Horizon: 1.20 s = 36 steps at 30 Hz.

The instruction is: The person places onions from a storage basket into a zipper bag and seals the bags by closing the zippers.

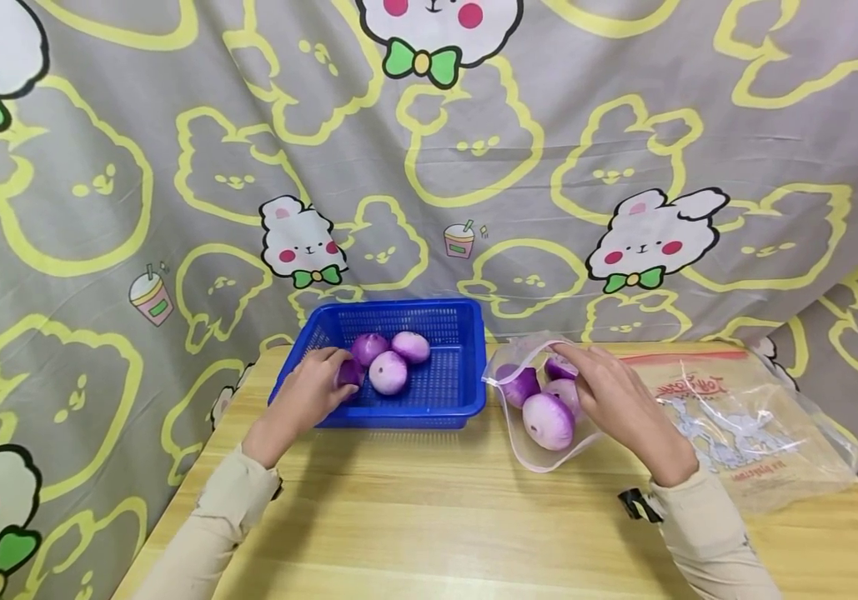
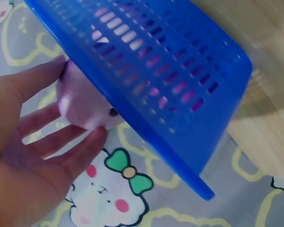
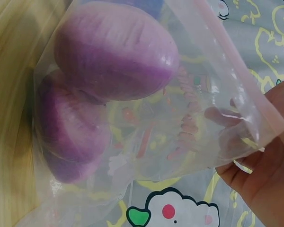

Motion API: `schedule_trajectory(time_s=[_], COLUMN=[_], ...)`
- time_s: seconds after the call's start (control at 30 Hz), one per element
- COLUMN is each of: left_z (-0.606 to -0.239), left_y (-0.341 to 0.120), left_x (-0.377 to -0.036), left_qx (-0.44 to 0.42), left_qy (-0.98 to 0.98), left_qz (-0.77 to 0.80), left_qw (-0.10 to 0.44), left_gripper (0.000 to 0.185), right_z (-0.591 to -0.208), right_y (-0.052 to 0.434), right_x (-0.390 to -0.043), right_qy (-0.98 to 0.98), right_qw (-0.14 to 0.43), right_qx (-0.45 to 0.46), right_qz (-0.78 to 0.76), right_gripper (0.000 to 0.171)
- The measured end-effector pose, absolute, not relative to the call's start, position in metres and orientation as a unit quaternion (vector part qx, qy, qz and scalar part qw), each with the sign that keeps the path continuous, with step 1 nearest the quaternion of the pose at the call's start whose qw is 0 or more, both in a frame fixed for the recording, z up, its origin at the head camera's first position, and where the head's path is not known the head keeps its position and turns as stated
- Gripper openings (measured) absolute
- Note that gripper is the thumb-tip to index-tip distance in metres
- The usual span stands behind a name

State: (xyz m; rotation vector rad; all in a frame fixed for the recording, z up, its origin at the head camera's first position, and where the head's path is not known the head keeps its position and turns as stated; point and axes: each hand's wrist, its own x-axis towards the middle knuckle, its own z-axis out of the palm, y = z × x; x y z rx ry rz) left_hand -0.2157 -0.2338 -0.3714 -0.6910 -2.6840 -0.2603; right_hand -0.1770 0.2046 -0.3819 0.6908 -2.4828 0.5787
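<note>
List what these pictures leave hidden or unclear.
- Head view: the left hand covers most of the onion it grips in the blue basket.
- Head view: the right hand hides part of the plastic bag, so its onion count is uncertain.
- Left wrist view: the basket wall screens its contents.

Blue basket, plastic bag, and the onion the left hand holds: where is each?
Blue basket [image 1: 466, 398]: head view, right rim.
Plastic bag [image 1: 520, 450]: head view, lower left edge.
Onion [image 1: 349, 372]: head view, purple side beside fingers.

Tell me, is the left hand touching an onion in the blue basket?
Touching. The left wrist view shows the left hand with fingers wrapped around an onion beside the blue basket wall.
</note>
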Motion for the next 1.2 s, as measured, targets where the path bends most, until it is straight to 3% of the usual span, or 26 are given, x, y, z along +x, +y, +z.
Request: schedule_trajectory(time_s=[0.47,0.87,1.2], left_z=[-0.356,-0.358,-0.37], left_y=[-0.177,-0.111,-0.053], left_x=[-0.171,-0.134,-0.13], left_qx=[-0.349,-0.452,-0.506], left_qy=[-0.885,-0.815,-0.783], left_qz=[-0.129,-0.183,-0.156], left_qw=[0.281,0.313,0.326], left_gripper=[0.055,0.053,0.052], right_z=[-0.381,-0.379,-0.375], right_y=[0.205,0.204,0.203], right_x=[-0.176,-0.175,-0.172], right_qy=[-0.912,-0.908,-0.907], right_qw=[0.244,0.249,0.244], right_qx=[0.254,0.253,0.261], right_qz=[0.212,0.221,0.224], right_gripper=[0.049,0.05,0.049])
